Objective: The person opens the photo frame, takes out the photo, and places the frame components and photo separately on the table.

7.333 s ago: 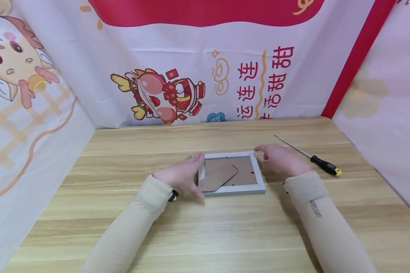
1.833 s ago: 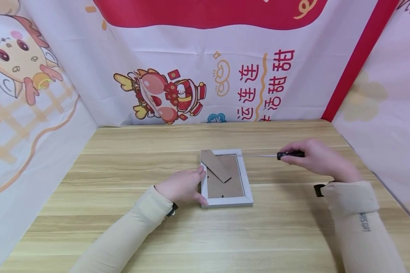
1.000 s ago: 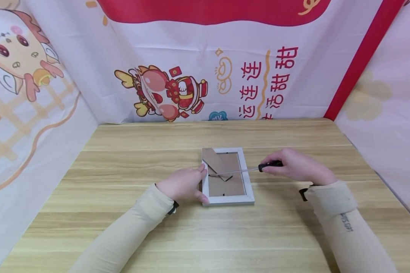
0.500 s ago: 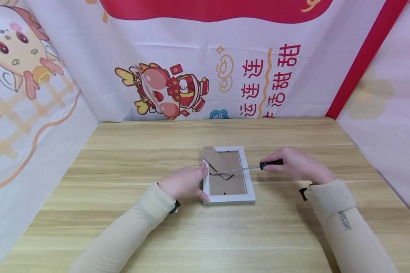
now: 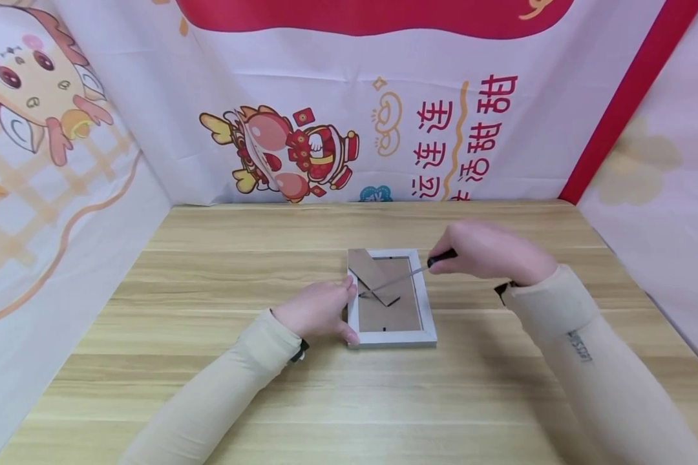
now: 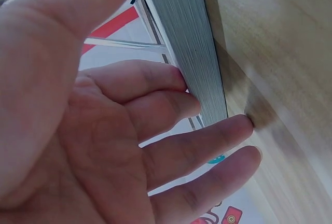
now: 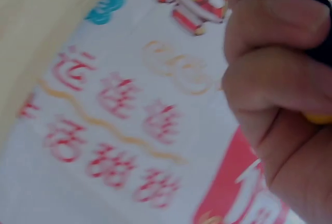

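A white-rimmed picture frame (image 5: 392,337) lies back side up on the table. Its brown backing board (image 5: 397,320) has small black tabs round the edges, and a brown stand flap (image 5: 362,266) slants across it. My left hand (image 5: 314,310) touches the frame's left side; in the left wrist view, its fingers (image 6: 218,143) extend along the side edge. With my right hand (image 5: 491,248) I grip a screwdriver (image 5: 442,258) by its black handle. The shaft slants down to the left across the flap, its tip close to the left tab. In the right wrist view, curled fingers (image 7: 275,27) wrap the handle.
The wood-grain table (image 5: 256,252) spreads out on all sides of the frame. A printed white cloth (image 5: 326,64) hangs along the back edge, with more cloth at the left and right sides.
The frame has been turned to stand lengthwise, and my right hand has picked the screwdriver up off the table. Its tip moved from the top edge to the left tab; lately the handle rises.
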Demonstrator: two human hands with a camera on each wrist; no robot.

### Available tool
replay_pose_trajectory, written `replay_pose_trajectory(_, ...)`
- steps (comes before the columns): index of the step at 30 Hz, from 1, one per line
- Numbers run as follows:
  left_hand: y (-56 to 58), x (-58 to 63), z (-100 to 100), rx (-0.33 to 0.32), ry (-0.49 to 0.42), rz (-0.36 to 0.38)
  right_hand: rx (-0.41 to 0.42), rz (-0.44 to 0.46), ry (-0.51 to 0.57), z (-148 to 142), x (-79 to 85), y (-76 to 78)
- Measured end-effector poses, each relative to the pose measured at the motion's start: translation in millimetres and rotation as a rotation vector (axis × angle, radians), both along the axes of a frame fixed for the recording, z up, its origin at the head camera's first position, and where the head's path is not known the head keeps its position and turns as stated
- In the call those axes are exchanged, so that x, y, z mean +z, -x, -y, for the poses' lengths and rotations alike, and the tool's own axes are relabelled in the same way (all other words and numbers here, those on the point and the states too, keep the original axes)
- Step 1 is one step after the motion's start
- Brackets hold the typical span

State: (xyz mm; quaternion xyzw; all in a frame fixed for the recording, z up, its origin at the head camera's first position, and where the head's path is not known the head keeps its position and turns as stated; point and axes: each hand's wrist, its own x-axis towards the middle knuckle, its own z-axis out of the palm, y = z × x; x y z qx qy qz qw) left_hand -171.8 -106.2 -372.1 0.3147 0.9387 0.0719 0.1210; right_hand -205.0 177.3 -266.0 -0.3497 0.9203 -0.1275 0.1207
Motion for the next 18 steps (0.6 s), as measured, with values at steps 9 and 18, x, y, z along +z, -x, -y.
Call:
replay_pose_trajectory(9,0.2,2.7,2,0.013,-0.019,0.025,0.046,-0.101,-0.228,58,47.0,-3.2)
replay_pose_trajectory(18,0.5,2.3,1,0.049,0.01,0.058,-0.014,-0.098,-0.391,93,63.5,-6.8)
